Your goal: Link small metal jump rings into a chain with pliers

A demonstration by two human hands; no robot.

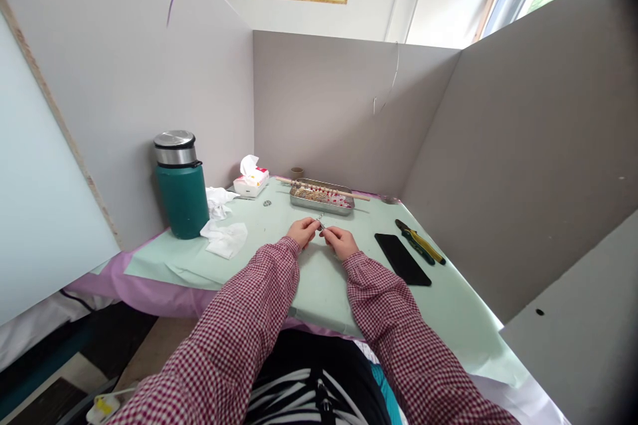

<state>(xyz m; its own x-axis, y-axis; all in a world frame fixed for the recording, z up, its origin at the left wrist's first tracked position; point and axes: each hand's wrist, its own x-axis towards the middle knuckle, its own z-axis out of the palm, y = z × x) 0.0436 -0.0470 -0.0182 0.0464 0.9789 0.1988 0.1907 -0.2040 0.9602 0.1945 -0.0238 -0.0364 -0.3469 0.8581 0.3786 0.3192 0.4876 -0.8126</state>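
Pinched metal piece (321,220) points away

We see the dark-green flask (182,202): matt body, polished steel lid, v. shiny. Now the rectangular metal tray (321,204), dull gleam; across it the thin wooden stick (356,196), bare & smooth. The flat black phone (401,259): smooth, slight sheen. The pliers w/ green and yellow handles (420,242): plastic grips. The crumpled white tissues (225,238), soft paper. The pale-green table cover (321,279) matt, smooth; our red-checked sleeves (259,292) woven cloth. The tiny silvery metal piece (321,224) glints.
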